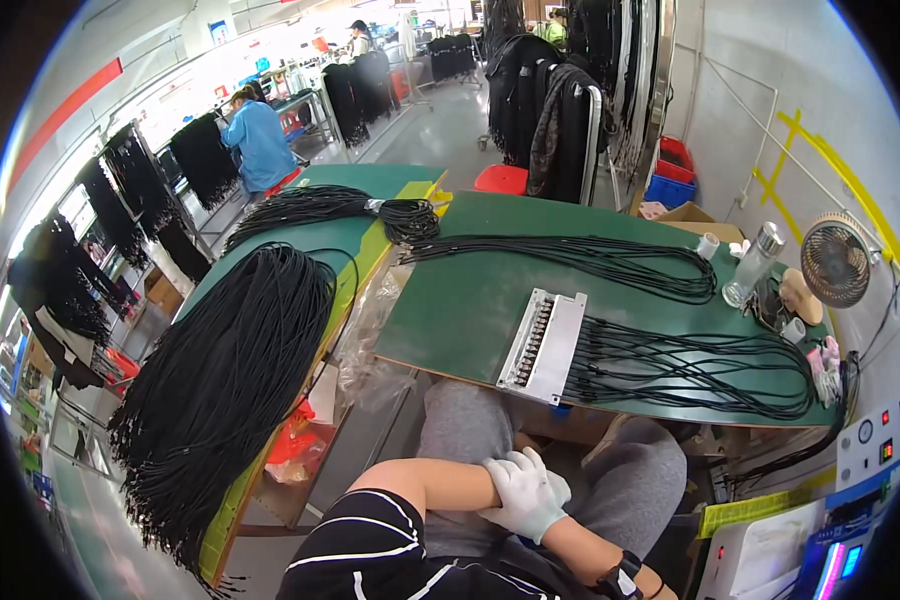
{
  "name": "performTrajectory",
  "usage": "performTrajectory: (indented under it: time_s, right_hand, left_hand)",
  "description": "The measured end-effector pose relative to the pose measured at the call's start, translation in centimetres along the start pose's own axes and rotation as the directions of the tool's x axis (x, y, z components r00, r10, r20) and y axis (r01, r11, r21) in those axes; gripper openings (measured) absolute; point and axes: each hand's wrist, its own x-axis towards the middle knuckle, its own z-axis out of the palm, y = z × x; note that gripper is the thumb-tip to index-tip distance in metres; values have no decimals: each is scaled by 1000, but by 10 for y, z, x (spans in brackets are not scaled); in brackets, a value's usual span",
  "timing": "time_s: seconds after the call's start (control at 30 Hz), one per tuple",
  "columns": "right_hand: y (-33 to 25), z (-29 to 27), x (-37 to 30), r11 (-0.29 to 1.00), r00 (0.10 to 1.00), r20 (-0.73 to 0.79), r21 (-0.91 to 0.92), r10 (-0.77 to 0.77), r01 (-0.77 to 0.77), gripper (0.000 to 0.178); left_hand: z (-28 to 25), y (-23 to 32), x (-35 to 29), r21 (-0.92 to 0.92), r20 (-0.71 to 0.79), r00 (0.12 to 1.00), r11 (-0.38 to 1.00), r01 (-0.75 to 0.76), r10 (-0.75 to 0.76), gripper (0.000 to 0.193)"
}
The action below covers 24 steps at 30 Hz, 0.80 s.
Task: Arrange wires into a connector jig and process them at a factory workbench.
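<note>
1. head view: your white-gloved right hand [522, 498] rests over your white-gloved left hand [557, 488] in your lap; its fingers look bent and close together. the left fingers are mostly hidden, so you cannot tell their state, nor whether either hand grips the other.
2. your silver, rectangular metal fixture [567, 348] sits at the near edge of the dark green tabletop [460, 300], untouched. thin black cables [690, 372] run from its right side, and dark ends line its slotted left side, so loading looks largely done; you cannot tell whether every slot is filled.
3. a loose black cable bundle [580, 262] lies beyond the fixture, apart from it. whether it is finished or waiting is unclear.
4. at your left, a large black cable heap [235, 350] drapes over the side table, with a tied black coil [305, 213] behind.
5. crumpled clear plastic film [368, 345] fills the gap between tables. a round brown fan [836, 260] and clear cylindrical bottle [755, 265] crowd the right end; the overlapping cables could snag.
</note>
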Motion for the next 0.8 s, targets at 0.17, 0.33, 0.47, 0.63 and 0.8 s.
performTrajectory:
  time_s: [0.17, 0.33, 0.47, 0.63, 0.8]
  right_hand:
    - [-15, 10, 20, 967, 997, -69, 250, -34, 50, 77]
    - [-35, 8, 40, 897, 938, -261, 318, -228, 307, 81]
    - [-21, 9, 29, 900, 956, -214, 345, -201, 266, 87]
    - [-1, 6, 15, 947, 986, -154, 302, -62, 106, 79]
    - [24, -32, -4, 974, 984, -178, 227, 28, 14, 70]
  left_hand:
    - [-5, 10, 10, 53, 14, 999, 998, -36, 35, 35]
    - [-3, 19, 17, 101, 31, 997, 992, -80, 77, 36]
    - [-7, 21, 20, 134, 31, 995, 986, -101, 98, 36]
    - [-8, 35, 35, 179, 54, 984, 968, -174, 167, 36]
    - [39, 52, 11, 692, -609, 752, 632, 349, 251, 43]
